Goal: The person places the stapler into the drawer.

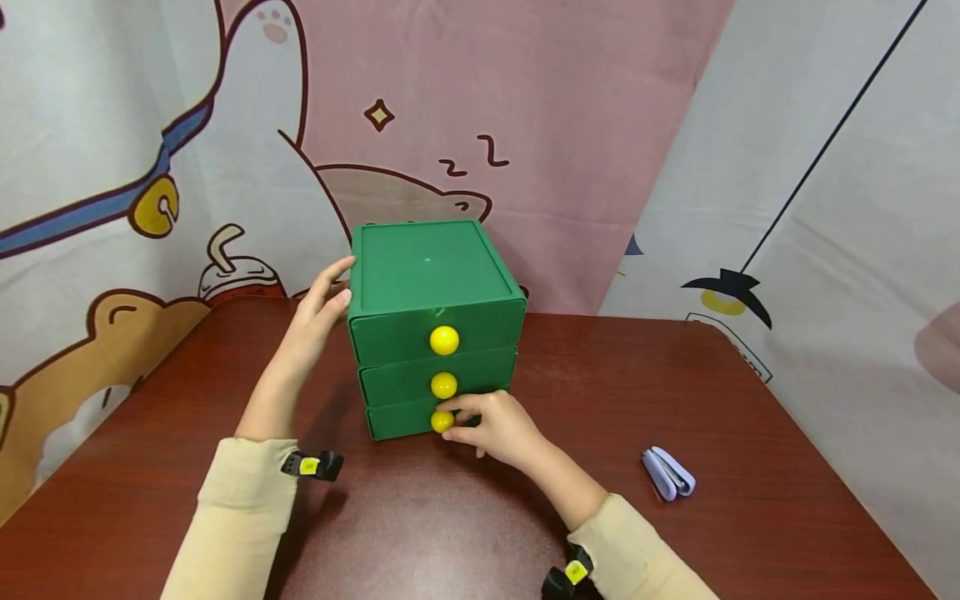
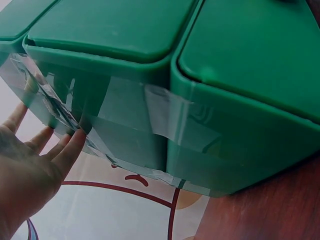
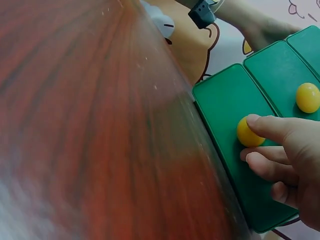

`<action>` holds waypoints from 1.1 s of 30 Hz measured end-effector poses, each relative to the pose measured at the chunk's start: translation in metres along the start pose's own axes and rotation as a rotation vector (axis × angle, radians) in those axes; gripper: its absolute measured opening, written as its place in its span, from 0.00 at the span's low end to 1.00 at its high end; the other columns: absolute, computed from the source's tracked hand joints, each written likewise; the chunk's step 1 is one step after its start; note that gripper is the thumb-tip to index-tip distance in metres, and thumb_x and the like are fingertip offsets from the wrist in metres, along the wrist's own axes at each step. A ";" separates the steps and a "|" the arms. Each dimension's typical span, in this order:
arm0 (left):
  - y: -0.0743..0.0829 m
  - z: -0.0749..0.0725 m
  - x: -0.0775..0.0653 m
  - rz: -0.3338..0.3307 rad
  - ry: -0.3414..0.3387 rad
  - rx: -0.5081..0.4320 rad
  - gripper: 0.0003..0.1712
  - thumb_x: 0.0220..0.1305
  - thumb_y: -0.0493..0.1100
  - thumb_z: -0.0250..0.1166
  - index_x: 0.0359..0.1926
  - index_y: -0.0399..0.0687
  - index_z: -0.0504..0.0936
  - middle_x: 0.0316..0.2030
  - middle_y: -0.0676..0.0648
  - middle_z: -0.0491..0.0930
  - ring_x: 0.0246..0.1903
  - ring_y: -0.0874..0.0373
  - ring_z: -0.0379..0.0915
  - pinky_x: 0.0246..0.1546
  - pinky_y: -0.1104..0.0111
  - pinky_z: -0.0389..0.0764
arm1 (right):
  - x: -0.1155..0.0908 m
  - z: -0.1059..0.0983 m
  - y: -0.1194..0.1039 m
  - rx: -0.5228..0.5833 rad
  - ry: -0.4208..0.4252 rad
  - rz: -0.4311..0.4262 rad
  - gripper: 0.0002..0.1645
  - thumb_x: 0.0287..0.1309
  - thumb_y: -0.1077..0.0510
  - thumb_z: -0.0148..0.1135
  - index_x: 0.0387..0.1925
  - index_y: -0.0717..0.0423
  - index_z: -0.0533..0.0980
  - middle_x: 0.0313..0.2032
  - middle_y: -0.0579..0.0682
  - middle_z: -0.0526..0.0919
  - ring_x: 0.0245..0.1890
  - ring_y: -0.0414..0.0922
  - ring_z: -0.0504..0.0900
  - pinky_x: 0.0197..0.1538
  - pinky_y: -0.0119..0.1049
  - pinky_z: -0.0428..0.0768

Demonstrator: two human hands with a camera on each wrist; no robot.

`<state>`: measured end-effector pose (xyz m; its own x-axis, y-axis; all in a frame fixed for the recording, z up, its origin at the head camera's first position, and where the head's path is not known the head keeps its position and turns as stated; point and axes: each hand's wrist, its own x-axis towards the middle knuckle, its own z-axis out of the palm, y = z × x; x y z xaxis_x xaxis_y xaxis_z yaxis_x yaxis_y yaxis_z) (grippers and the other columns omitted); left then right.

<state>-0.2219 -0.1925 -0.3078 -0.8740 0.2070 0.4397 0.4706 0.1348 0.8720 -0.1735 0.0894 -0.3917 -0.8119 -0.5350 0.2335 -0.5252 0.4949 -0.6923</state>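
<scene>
A green three-drawer box [image 1: 435,267] with round yellow knobs stands on the table, all its drawers closed. My left hand [image 1: 318,312] rests against the box's left side with straight, spread fingers. In the left wrist view, its fingertips [image 2: 77,135] touch the side, where clear tape [image 2: 167,112] runs across. My right hand [image 1: 498,425] is at the bottom drawer [image 1: 397,421], its thumb and fingers pinching the lowest yellow knob [image 1: 442,422]. The right wrist view shows thumb and fingers on either side of that knob [image 3: 248,134].
A pale lilac stapler [image 1: 667,473] lies on the brown table [image 1: 600,383] to the right of the box. Behind the table hangs a cartoon-printed cloth [image 1: 570,125]. Each wrist carries a small black camera.
</scene>
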 end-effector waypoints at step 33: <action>0.002 0.001 0.000 -0.007 0.004 -0.016 0.31 0.72 0.48 0.48 0.74 0.53 0.56 0.68 0.44 0.57 0.67 0.49 0.51 0.60 0.45 0.56 | -0.037 0.002 -0.017 0.005 -0.059 -0.054 0.13 0.51 0.56 0.73 0.41 0.46 0.84 0.27 0.38 0.83 0.08 0.29 0.69 0.15 0.29 0.72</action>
<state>-0.2209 -0.1915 -0.3063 -0.8779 0.2019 0.4342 0.4623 0.1209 0.8785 -0.1335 0.0995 -0.3900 -0.7658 -0.6004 0.2303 -0.5667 0.4608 -0.6830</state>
